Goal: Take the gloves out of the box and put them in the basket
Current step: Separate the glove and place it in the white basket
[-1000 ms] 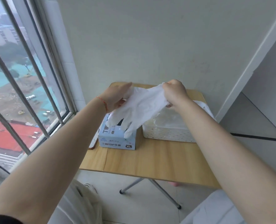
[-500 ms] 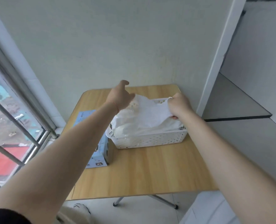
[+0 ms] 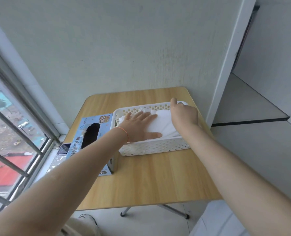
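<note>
The glove we were holding up in the air between our hands a second ago, above the box and basket, now lies flat inside the white basket, on top of the white pile already there. Half a second ago it was still bunched and raised over the rim; now we have it spread down.

Our left hand lies on the glove with fingers straight and spread, pressing it flat, gripping nothing. Our right hand has come down to the basket's far right corner; its knuckles face us and its fingers curl away out of sight, so we cannot tell whether it still pinches the glove's cuff or merely rests against the rim.

The blue glove box stands just beside the basket on its left, touching or nearly touching its wall, with our left forearm crossing over it. Its oval opening shows dark, and we see no glove poking out, though we cannot see how much remains inside. A phone lies at the table's left edge by the box, next to the window.

We judge that this glove is delivered and is only being smoothed. What follows, as we read it, is to lift both hands clear and go back to the box opening for another glove, if any are left. The flat pressing matters: the pile sits near the rim, and a loose glove could slide over the low wall onto the wooden table.
</note>
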{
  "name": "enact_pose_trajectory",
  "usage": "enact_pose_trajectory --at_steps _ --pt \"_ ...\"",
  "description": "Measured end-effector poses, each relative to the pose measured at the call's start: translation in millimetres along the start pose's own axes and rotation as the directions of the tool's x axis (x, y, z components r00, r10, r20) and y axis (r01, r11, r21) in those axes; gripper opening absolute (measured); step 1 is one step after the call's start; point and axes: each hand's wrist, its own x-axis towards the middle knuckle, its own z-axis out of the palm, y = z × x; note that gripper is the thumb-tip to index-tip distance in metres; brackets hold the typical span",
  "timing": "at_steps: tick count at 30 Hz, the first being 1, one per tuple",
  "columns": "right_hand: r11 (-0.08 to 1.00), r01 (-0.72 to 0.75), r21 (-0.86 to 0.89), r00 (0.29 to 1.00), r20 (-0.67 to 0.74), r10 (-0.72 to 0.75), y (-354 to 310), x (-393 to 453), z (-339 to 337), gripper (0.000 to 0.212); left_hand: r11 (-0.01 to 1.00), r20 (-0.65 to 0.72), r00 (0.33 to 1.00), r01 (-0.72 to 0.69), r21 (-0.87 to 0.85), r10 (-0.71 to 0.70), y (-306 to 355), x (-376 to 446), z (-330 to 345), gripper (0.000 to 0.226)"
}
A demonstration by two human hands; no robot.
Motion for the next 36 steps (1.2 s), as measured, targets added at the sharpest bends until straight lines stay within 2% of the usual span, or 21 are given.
enact_pose_trajectory --at_steps 3,6,9,10,12,14,17,21,25,29,33,35,36 --pt "1.000 0.004 -0.026 1.000 -0.024 -0.005 0 1 -5 0.035 0.999 0.016 1.000 0.008 -0.045 -0.008 0 -2 -10 0.096" --pt "0.999 -0.005 -0.048 0.994 -0.106 0.000 3 3 -14 0.024 0.993 -0.066 0.998 -0.018 -0.115 0.010 -6 -8 -23 0.107" --pt "0.989 0.127 0.075 0.977 -0.183 -0.111 -2 5 -26 0.015 0.998 -0.108 0.994 -0.039 -0.056 0.032 -13 -14 -28 0.114" --pt "0.966 0.192 0.174 0.973 -0.159 -0.164 -7 5 -30 0.013 0.999 -0.111 0.993 -0.036 -0.040 0.031 -15 -14 -26 0.113" --pt "0.912 0.244 0.331 0.964 0.016 -0.264 -16 0 -34 0.028 0.998 -0.121 0.992 -0.038 -0.058 0.031 -18 -13 -20 0.116" --pt "0.925 0.227 0.304 0.930 0.216 -0.299 -21 -4 -31 0.056 0.997 -0.108 0.994 -0.036 -0.067 0.029 -20 -12 -14 0.119" --pt "0.962 0.153 0.228 0.888 0.395 -0.235 -18 -7 -22 0.084 1.000 -0.043 0.999 -0.021 -0.010 0.021 -18 -10 -7 0.118" --pt "0.971 0.116 0.207 0.853 0.480 -0.204 -12 -6 -13 0.089 0.998 0.022 0.999 -0.043 0.053 0.042 -19 -2 2 0.094" --pt "0.976 0.110 0.190 0.831 0.520 -0.195 -14 -5 -6 0.088 0.991 0.033 0.998 -0.051 0.126 0.047 -17 1 7 0.087" --pt "0.979 0.148 0.139 0.823 0.531 -0.200 -17 -3 -2 0.089 0.992 0.059 0.998 -0.038 0.123 0.031 -17 2 8 0.082" --pt "0.974 0.104 0.201 0.813 0.547 -0.200 -14 0 -7 0.086 1.000 0.126 0.992 0.021 -0.019 -0.018 -8 2 -6 0.083" --pt "0.969 0.068 0.238 0.834 0.519 -0.186 -13 2 -14 0.080 0.970 0.039 0.996 0.083 -0.227 -0.076 -7 -3 -18 0.077" --pt "0.970 0.078 0.229 0.858 0.480 -0.183 -15 2 -18 0.073 0.929 -0.056 0.992 0.082 -0.362 -0.109 -11 -8 -23 0.063"
